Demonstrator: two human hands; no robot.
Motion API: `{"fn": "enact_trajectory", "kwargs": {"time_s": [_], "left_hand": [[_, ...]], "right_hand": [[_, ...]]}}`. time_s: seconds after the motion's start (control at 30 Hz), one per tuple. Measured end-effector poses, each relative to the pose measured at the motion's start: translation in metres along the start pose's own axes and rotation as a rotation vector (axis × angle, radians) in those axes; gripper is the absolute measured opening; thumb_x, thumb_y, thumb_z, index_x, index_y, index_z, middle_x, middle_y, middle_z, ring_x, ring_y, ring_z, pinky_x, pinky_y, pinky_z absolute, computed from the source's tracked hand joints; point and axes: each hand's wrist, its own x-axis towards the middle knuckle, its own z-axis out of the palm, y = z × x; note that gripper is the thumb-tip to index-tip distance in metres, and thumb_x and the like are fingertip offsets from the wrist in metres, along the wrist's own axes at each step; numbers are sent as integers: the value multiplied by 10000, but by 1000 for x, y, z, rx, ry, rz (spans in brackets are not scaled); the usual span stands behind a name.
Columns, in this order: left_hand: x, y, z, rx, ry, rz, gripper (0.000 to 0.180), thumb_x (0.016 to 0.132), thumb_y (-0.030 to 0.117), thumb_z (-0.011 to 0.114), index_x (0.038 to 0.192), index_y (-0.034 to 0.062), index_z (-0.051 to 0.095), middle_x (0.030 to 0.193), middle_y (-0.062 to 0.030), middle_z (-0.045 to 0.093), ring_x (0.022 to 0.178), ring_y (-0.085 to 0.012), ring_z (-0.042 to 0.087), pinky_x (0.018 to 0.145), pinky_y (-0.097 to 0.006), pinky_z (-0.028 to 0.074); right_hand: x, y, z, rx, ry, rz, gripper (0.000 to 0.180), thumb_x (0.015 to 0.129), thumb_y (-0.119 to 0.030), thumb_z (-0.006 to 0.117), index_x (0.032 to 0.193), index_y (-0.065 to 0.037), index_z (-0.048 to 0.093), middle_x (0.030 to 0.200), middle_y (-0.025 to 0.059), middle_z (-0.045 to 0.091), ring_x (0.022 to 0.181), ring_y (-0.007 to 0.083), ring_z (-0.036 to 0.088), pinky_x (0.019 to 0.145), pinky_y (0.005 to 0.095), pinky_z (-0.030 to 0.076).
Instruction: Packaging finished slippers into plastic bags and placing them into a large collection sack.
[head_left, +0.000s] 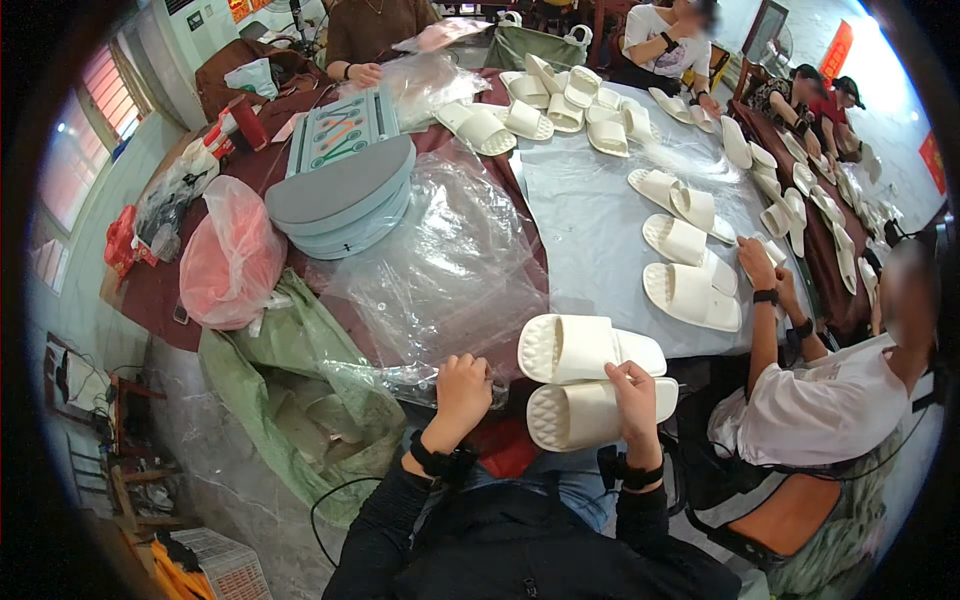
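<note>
My right hand (635, 402) is closed on a pair of white slippers (585, 349), its thumb and fingers at their inner edges. The slippers lie side by side, toes to the left, at the table's near edge. My left hand (465, 385) is curled closed beside the stack of clear plastic bags (430, 270); what its fingers hold, if anything, is hidden. Past the slippers in my hand, more white slippers (690, 295) lie in pairs on the grey table cover (590, 240).
Grey-blue half-round boxes (345, 205) and a pink plastic bag (232, 255) stand at the left. A green sack (310, 390) hangs open below the table edge. At the right, a person in a white shirt (820, 400) handles slippers. Other people sit farther back.
</note>
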Motion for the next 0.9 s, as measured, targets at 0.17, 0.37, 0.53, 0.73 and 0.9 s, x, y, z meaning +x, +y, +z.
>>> {"fn": "enact_trajectory", "kwargs": {"time_s": [0.17,0.37,0.53,0.73,0.9], "left_hand": [[8,9,-11,-60,235,-33,153,700,100,666,760,86,526,774,-65,527,812,-288,500,700,-414,373],[9,13,-15,37,269,17,243,669,153,730,766,82,519,968,-80,516,976,-288,479,764,-425,377],[4,-9,-2,-5,112,93,312,630,179,768,800,73,528,1087,-99,497,1094,-307,455,859,-435,392],[15,-35,-7,-306,-146,172,364,684,141,739,993,41,572,1156,-117,492,1157,-352,439,954,-424,382],[15,-55,0,-270,-246,228,424,859,121,537,1274,44,493,1321,-168,462,1279,-395,357,1023,-430,347]], "right_hand": [[0,4,2,-2,-16,19,205,876,-150,630,711,-49,561,631,23,599,519,47,492,469,202,375],[-4,-3,8,56,-33,22,200,880,-143,623,722,-39,558,672,42,618,555,65,528,504,209,410],[-6,-11,5,181,-49,-9,191,889,-140,606,735,-37,559,708,67,642,575,83,557,530,226,439],[0,-2,8,64,-84,111,184,879,-140,618,727,-51,565,699,44,629,578,78,550,523,221,431],[-4,3,14,40,-73,109,187,867,-141,635,715,-55,566,684,21,614,572,69,536,516,214,419]]}}
